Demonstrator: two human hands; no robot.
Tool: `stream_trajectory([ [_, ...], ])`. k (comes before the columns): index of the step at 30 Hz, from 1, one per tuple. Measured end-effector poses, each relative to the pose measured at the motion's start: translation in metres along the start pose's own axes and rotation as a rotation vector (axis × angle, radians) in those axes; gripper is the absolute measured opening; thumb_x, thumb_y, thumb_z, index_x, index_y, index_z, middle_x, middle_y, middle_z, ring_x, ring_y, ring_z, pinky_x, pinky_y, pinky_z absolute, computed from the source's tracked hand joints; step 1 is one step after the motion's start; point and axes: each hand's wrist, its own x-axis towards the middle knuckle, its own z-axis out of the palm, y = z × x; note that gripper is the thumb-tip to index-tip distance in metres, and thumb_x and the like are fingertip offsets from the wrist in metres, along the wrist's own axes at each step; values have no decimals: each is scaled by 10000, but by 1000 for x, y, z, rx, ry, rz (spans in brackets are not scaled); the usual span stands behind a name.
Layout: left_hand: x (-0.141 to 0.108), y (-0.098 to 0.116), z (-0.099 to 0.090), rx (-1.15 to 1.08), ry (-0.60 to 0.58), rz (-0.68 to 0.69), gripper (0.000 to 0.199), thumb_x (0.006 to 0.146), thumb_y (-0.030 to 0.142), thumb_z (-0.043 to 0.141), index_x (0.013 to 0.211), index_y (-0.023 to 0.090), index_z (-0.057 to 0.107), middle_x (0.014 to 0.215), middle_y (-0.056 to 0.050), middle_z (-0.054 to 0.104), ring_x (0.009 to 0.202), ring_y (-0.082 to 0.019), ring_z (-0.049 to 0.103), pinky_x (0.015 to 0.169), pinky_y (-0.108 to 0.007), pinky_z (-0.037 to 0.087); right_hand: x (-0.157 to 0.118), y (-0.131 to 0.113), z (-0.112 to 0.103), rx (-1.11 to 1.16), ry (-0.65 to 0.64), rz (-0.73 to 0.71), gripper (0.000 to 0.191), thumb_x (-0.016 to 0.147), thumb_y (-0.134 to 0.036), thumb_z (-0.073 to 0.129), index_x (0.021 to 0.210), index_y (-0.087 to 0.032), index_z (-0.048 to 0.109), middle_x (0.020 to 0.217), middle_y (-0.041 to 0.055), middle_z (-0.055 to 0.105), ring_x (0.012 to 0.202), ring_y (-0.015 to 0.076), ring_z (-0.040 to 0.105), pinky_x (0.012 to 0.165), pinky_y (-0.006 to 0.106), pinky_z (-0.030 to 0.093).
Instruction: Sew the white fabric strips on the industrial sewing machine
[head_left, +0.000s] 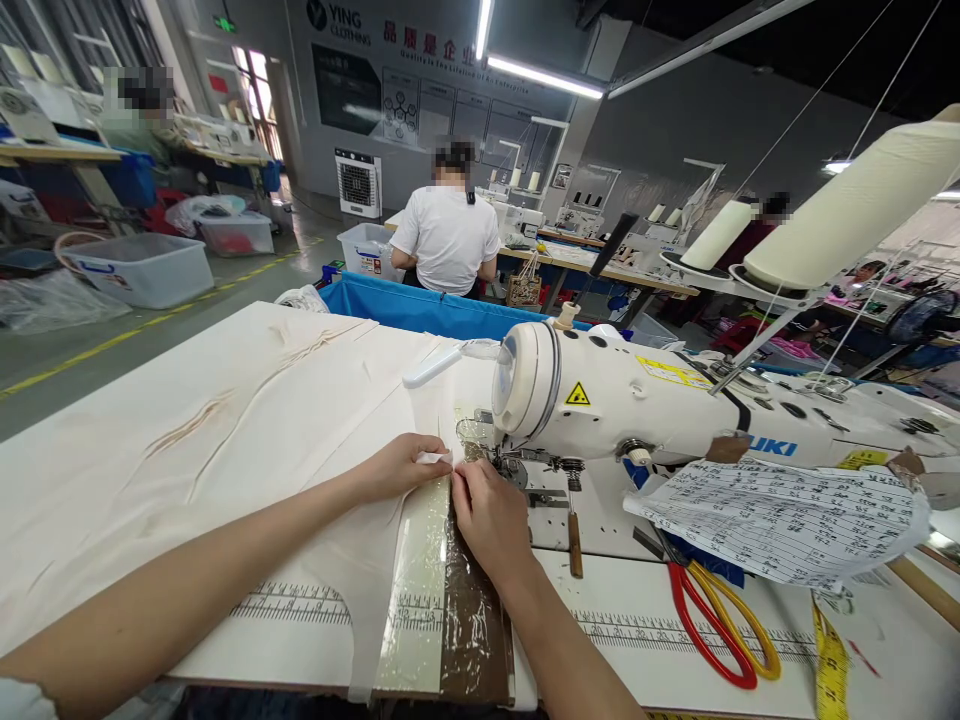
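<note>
White fabric (300, 440) is spread over the table left of a white sewing machine (600, 385). My left hand (405, 466) is closed on an edge of this fabric, a small fold showing at its fingertips. Close beside it, my right hand (489, 510) pinches the same edge, its fingertips nearly touching the left ones. Both hands are just left of the machine's needle area, over a strip taped in clear film (420, 590). The fabric hangs down over the table's front edge below my left forearm.
Red-handled scissors (705, 625), yellow-handled scissors (742, 620), a yellow tape measure (831, 665) and a handwritten sheet (780, 515) lie at the right. Thread cones (855, 205) stand above. Beyond a blue cloth bin (412, 305), a person in a white shirt (448, 235) sits facing away.
</note>
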Motion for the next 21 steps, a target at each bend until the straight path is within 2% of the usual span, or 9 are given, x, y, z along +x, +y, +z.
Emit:
stream_trajectory([
  [4, -1, 4, 3, 23, -8, 14, 361, 829, 531, 554, 773, 180, 612, 798, -16, 633, 789, -202, 555, 731, -278, 410, 1, 0, 0, -19, -6, 11, 198, 962, -191, 443, 792, -207, 542, 753, 19, 597, 577, 154, 544, 491, 248, 227],
  [7, -1, 8, -4, 47, 15, 16, 350, 784, 527, 590, 761, 180, 635, 784, -14, 636, 775, -197, 546, 707, -270, 398, 2, 2, -1, -27, 0, 41, 165, 924, -162, 454, 777, -213, 506, 761, 21, 579, 562, 146, 518, 486, 246, 222],
  [11, 1, 7, -31, -37, 196, -130, 355, 696, 522, 640, 754, 171, 637, 563, 29, 493, 584, -145, 452, 562, -248, 322, 1, 7, 0, -28, 4, 81, 154, 922, -145, 431, 801, -213, 496, 758, 37, 571, 534, 150, 501, 467, 247, 240],
  [14, 1, 3, -49, -150, 343, -165, 409, 734, 568, 593, 802, 166, 604, 494, 64, 368, 486, -114, 348, 499, -240, 268, 1, 9, 1, -4, -17, 61, 157, 937, -148, 436, 819, -208, 520, 768, 44, 602, 568, 164, 549, 473, 247, 284],
  [16, -1, 2, -55, -218, 420, -167, 450, 764, 603, 553, 845, 163, 599, 487, 73, 337, 466, -108, 314, 487, -238, 260, 3, 6, -1, 21, -34, 33, 134, 951, -161, 441, 904, -196, 561, 826, 59, 644, 617, 180, 598, 480, 251, 333],
  [18, -4, 4, -54, -206, 418, -170, 484, 787, 622, 528, 884, 157, 621, 472, 75, 330, 458, -108, 304, 489, -237, 257, 2, -2, -9, 42, -46, 1, 178, 962, -164, 424, 1043, -179, 582, 921, 86, 672, 674, 200, 639, 487, 267, 390],
  [21, -9, 9, -46, -52, 297, -171, 498, 804, 616, 539, 913, 151, 683, 479, 50, 415, 476, -120, 361, 506, -240, 274, -20, -19, -25, 66, -51, -57, 304, 966, -158, 376, 1206, -169, 563, 1184, 150, 636, 866, 244, 680, 574, 317, 504],
])
